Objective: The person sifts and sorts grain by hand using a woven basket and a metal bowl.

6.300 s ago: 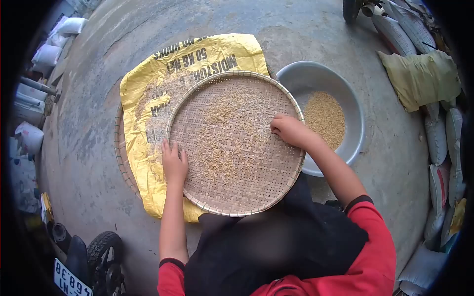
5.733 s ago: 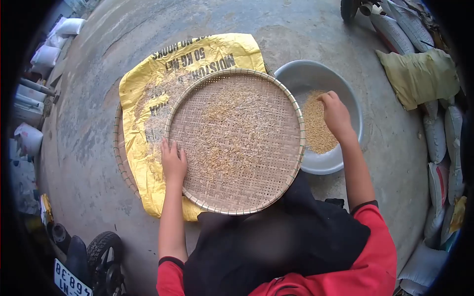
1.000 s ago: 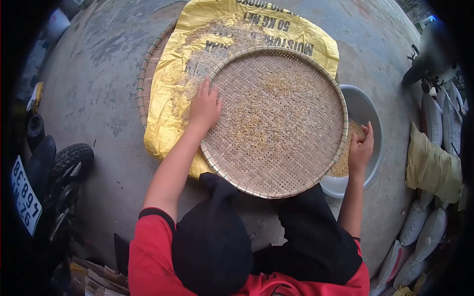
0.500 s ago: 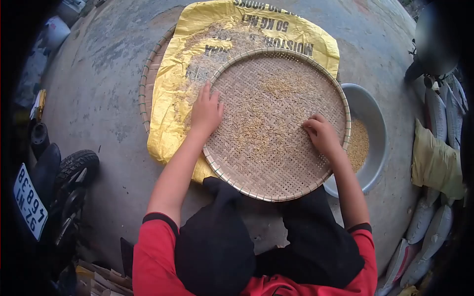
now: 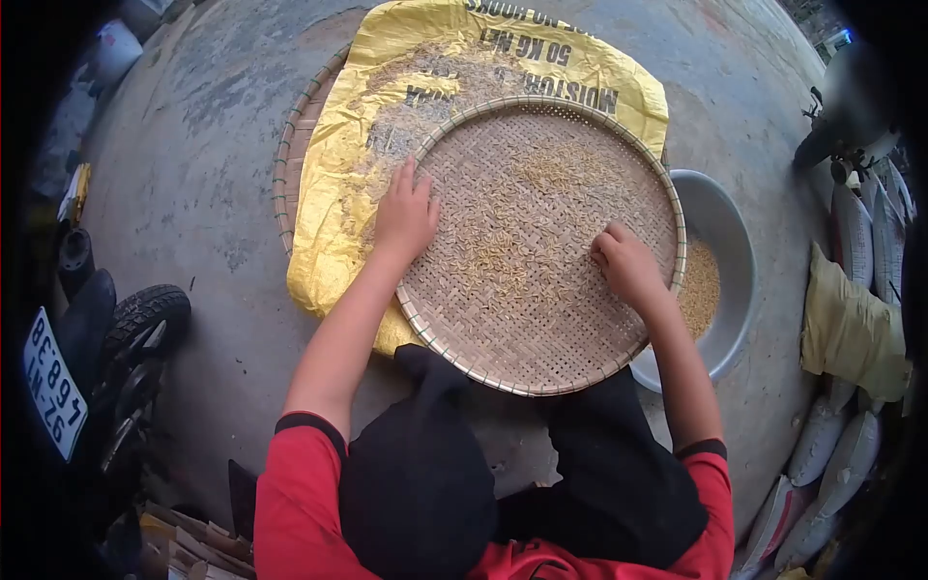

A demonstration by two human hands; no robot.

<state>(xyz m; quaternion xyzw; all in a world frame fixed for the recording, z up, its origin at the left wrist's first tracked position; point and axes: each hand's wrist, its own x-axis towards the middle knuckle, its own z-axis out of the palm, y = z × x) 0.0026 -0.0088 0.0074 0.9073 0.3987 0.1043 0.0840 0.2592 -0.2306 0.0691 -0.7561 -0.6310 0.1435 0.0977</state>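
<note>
View: head, looking down at a woven winnowing tray (image 5: pixel 551 343) with both hands at it.
Winnowing tray: round, near edge over the person's knees, upper-left part over a yellow sack (image 5: pixel 327 237), right edge overlapping the basin rim.
Grain on tray: loose unhulled grain (image 5: pixel 498 256), spread thin over the middle, denser patch toward the far edge; weave bare along the near edge.
Left hand (image 5: pixel 406 217): at the tray's left edge, fingers spread and fairly straight, laid over the rim, nothing gripped.
Right hand (image 5: pixel 626 263): above the tray's right half, inside the rim; fingers curled, tips drawn together at the grain; can't tell if a grain is pinched.
Basin (image 5: pixel 727 227): metal, on the floor just beside the tray's right edge, grain heap (image 5: pixel 700 290) inside.
Yellow sack: flat, printed "50 KG NET", husk-like bits scattered on it, lying over a second woven tray (image 5: pixel 289 169) whose left edge sticks out.
Floor (image 5: pixel 222 232): concrete.
Left side: motorbike wheel (image 5: pixel 145 319) and number plate (image 5: pixel 55 384).
Right side: stacked filled sacks (image 5: pixel 822 440), dull yellow sack (image 5: pixel 853 319) on top.
</note>
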